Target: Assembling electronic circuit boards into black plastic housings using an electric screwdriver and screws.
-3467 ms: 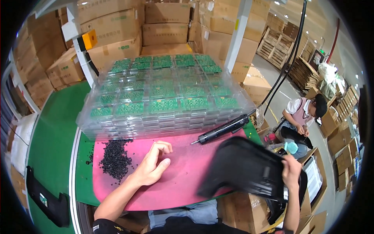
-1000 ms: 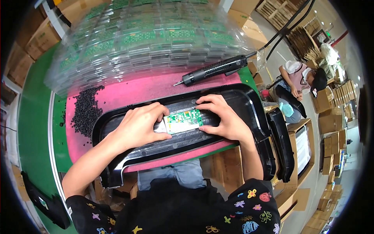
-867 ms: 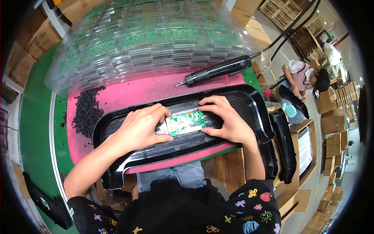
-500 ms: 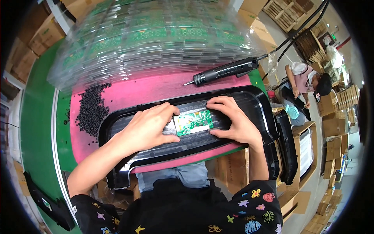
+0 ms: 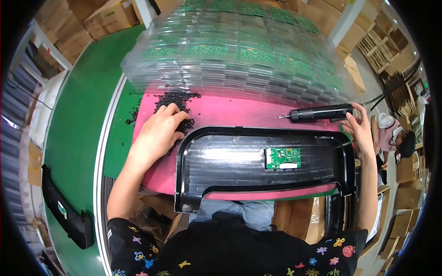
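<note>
My left hand is over a pile of small black screws on the pink mat, fingers bent and thumb apart from them. What its fingertips touch is partly hidden. At the right, my right hand has its thumb and fingers around the rear end of a black electric screwdriver, which lies level with its bit pointing left. Between my arms rests a long black plastic housing, its hollow side up. A green circuit board sits inside it, right of the middle, touched by neither hand.
Behind the mat rises a tall stack of clear plastic trays holding green circuit boards. Another black housing with a board lies on the green surface at the left. A person sits at the far right, among cardboard boxes.
Both hands have left the circuit board, which stays in the housing. My left hand has moved to the screws, my right to the screwdriver. The view has shifted.
</note>
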{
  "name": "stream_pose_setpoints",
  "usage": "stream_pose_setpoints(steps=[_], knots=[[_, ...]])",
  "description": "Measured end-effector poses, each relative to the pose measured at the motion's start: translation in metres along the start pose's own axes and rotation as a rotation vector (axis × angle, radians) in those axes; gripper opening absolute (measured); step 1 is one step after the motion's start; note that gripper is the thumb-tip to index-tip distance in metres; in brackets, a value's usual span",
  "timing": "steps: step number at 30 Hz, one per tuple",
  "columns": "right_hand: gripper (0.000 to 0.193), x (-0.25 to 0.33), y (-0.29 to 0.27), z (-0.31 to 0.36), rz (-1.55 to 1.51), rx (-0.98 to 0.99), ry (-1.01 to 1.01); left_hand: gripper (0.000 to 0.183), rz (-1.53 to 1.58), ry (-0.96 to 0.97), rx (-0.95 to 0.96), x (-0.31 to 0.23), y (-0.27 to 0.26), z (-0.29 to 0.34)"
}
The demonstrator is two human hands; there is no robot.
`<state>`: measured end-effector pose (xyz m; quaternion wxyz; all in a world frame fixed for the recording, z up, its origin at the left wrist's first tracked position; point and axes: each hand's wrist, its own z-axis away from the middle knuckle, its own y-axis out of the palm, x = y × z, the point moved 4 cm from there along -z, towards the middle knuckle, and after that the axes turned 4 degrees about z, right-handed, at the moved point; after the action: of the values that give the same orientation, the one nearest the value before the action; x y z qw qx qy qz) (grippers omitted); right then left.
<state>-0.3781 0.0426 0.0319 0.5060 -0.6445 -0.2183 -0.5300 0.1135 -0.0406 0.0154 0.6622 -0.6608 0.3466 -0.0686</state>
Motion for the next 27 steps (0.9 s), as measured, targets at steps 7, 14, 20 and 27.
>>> stream_pose_setpoints(steps=[7,14,20,27], knots=[[0.048,0.047,0.076,0.024,-0.434,-0.304,-0.442,0.019,0.018,0.025,-0.143,0.007,0.007,-0.002],[0.036,0.069,0.131,0.014,-0.913,0.159,-0.416,0.015,0.143,0.046,-0.262,0.009,0.004,-0.011],[0.048,0.096,0.121,0.06,-1.216,0.086,-0.351,0.013,0.553,0.229,-0.209,-0.075,-0.013,-0.036],[0.048,0.098,0.106,0.097,-1.408,0.01,-0.328,0.015,0.883,0.423,-0.049,-0.143,0.002,-0.05]])
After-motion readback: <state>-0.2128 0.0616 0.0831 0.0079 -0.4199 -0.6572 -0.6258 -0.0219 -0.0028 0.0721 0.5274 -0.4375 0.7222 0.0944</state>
